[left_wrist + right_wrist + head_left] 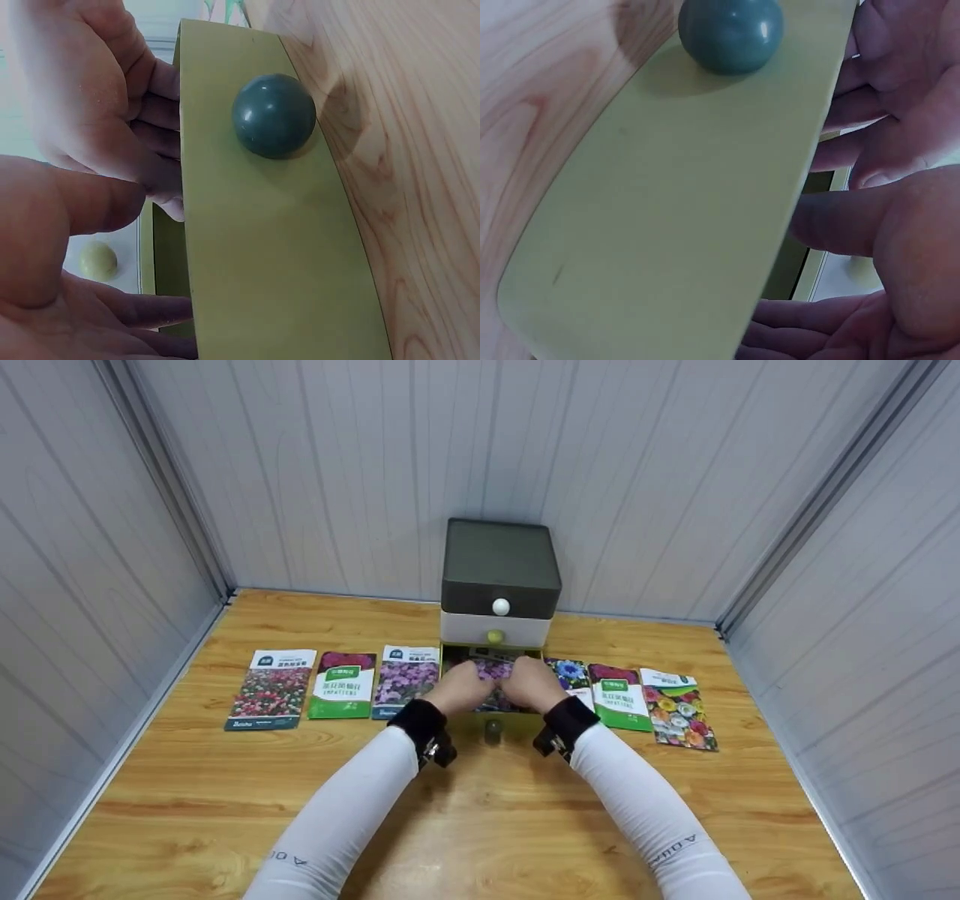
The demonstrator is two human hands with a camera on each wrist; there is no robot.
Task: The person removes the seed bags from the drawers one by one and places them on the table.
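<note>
The pulled-out bottom drawer (517,723) has a yellow-green front with a dark green knob (274,116). My left hand (463,688) and right hand (531,684) reach side by side into it over the front edge. Their fingers (142,309) extend down behind the front panel, tips hidden. Between thumb and fingers of each hand the wrist views show a gap. A purple-flowered seed packet (495,669) lies in the drawer between the hands, partly covered by them.
A small cabinet (501,553) stands against the back wall, its upper drawers closed. Left of it lie three seed packets (271,690), one beside the open drawer. Three more packets (621,696) lie to the right. Panelled walls enclose the wooden table (480,825).
</note>
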